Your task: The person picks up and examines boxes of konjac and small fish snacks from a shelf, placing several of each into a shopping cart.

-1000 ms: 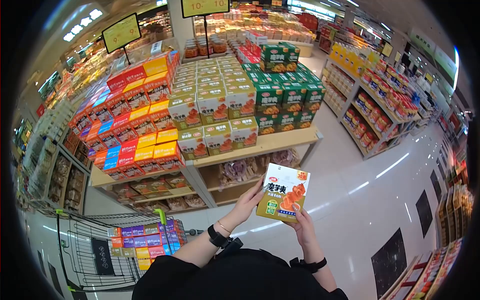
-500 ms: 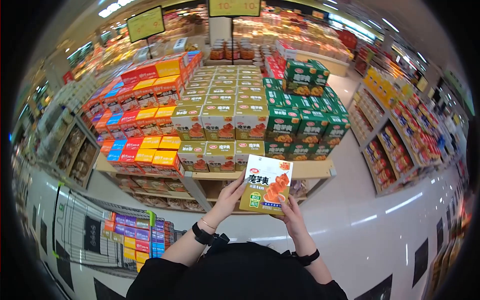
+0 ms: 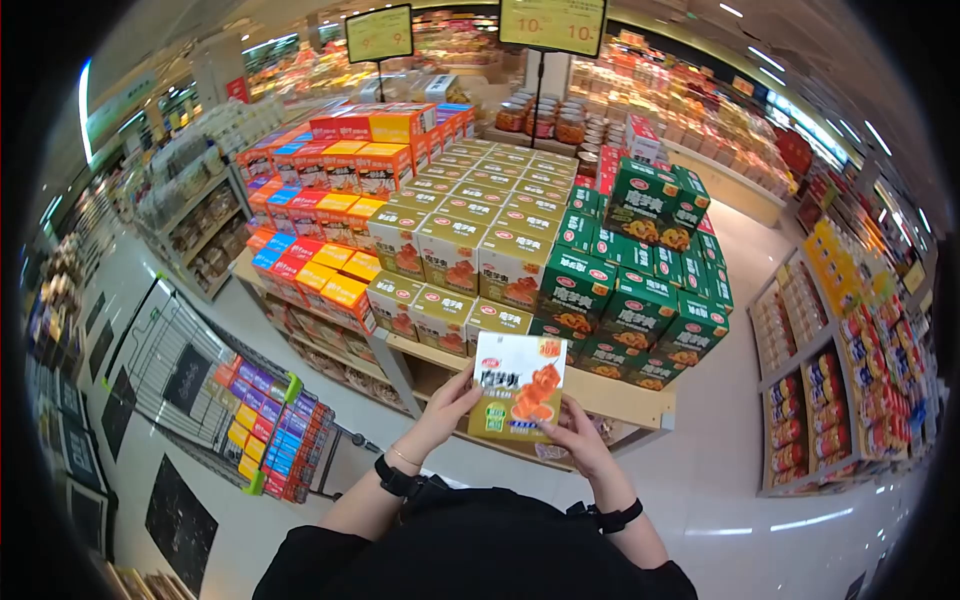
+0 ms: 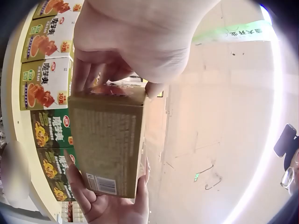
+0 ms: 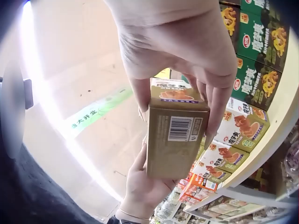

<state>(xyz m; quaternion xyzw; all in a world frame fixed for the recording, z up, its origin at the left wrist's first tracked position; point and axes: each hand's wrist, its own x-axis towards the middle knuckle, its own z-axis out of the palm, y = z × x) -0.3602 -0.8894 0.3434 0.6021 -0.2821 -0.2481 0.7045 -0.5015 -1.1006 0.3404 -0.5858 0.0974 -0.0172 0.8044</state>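
Both hands hold a white and gold snack box [image 3: 518,385] upright in front of the body, its printed front facing the wearer. My left hand [image 3: 447,408] grips its left side. My right hand [image 3: 583,438] grips the lower right corner, thumb on the front and fingers behind. In the left wrist view the plain gold underside of the box [image 4: 107,144] shows, with a barcode near one end. The right wrist view has that barcode beside my right hand [image 5: 177,51]. Behind the held box stand stacked boxes of the same white and gold kind [image 3: 450,250].
Orange and red boxes [image 3: 345,290] are stacked left of the gold ones, green boxes [image 3: 610,300] right, all on a wooden display stand [image 3: 640,405]. A shopping cart [image 3: 190,370] holding colourful boxes stands at left. A shelf of jars and packets [image 3: 830,390] is at right.
The head view has turned left, so the display and cart have shifted right in it. The snack box stays in both hands and now sits a little further left in view.
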